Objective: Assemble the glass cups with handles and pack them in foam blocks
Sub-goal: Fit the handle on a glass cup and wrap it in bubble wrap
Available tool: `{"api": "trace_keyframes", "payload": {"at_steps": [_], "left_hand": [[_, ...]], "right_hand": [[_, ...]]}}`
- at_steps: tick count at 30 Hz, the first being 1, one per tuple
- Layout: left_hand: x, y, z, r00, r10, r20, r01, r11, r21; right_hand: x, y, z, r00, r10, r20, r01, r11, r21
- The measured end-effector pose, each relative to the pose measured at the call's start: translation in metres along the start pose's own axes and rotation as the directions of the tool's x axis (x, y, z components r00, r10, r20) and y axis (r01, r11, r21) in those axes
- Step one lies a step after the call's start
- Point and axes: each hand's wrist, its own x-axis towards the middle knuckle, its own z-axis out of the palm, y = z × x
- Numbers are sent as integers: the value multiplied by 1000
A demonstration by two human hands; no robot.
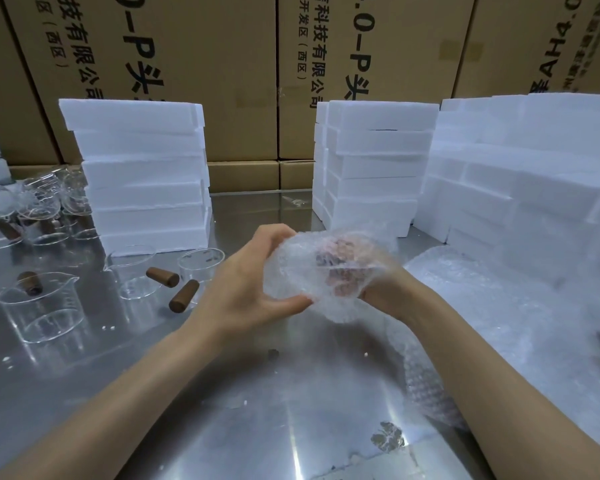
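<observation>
Head view: both hands, L (253, 282) and R (381, 289), grasp bubble-wrapped cup (326, 271) above steel table (222, 393); foam stacks (146, 174) behind.

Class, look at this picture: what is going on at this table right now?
A person is packing glassware. Both hands hold a bubble-wrap bundle above the steel table: the left hand grips its near side, the right hand sits under and partly inside the wrap. Something brown shows through the wrap. To the left stand bare glass cups with wooden handles. Stacks of foam blocks stand behind, and more bubble wrap lies on the right.
</observation>
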Motion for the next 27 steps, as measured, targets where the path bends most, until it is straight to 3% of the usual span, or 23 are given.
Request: {"api": "trace_keyframes", "payload": {"at_steps": [2, 4, 5, 7, 9, 10, 12, 15, 17, 19, 23, 27], "left_hand": [[1, -1, 2, 991, -116, -68, 106, 985, -138], [3, -2, 3, 955, -283, -88, 241, 914, -327], [4, -2, 4, 930, -360, -73, 302, 863, -405], [4, -3, 6, 878, -476, -49, 391, 774, -499], [5, -7, 7, 822, -569, -23, 459, 686, -565], [5, -10, 8, 785, -619, 5, 493, 621, -609], [5, -13, 7, 715, -693, 87, 529, 456, -716], [5, -16, 5, 704, -692, 160, 488, 308, -817], [4, -18, 4, 732, -659, 170, 479, 322, -817], [5, -19, 2, 769, -615, 174, 483, 382, -788], [2, -24, 1, 833, -511, 213, 505, 542, -672], [-1, -24, 8, 876, -403, 265, 481, 690, -541]], "right_hand": [[5, -1, 3, 998, -60, -24, 60, 998, 10], [8, 0, 0, 975, -176, -137, 181, 983, 22], [8, 1, -4, 937, -276, -216, 276, 961, -31], [6, 2, -8, 780, -494, -384, 467, 868, -168], [5, 1, -11, 645, -561, -519, 534, 817, -219], [5, 1, -12, 626, -538, -564, 525, 826, -205], [7, 2, -15, 687, -439, -579, 451, 882, -134], [8, 4, -11, 926, -154, -344, 177, 984, 36], [7, 7, -5, 995, -13, -101, 21, 997, 80], [10, 13, -1, 999, 5, -33, -4, 999, 40], [15, 14, -6, 960, -82, -269, 95, 995, 33], [12, 11, -8, 907, -219, -360, 219, 975, -41]]}}
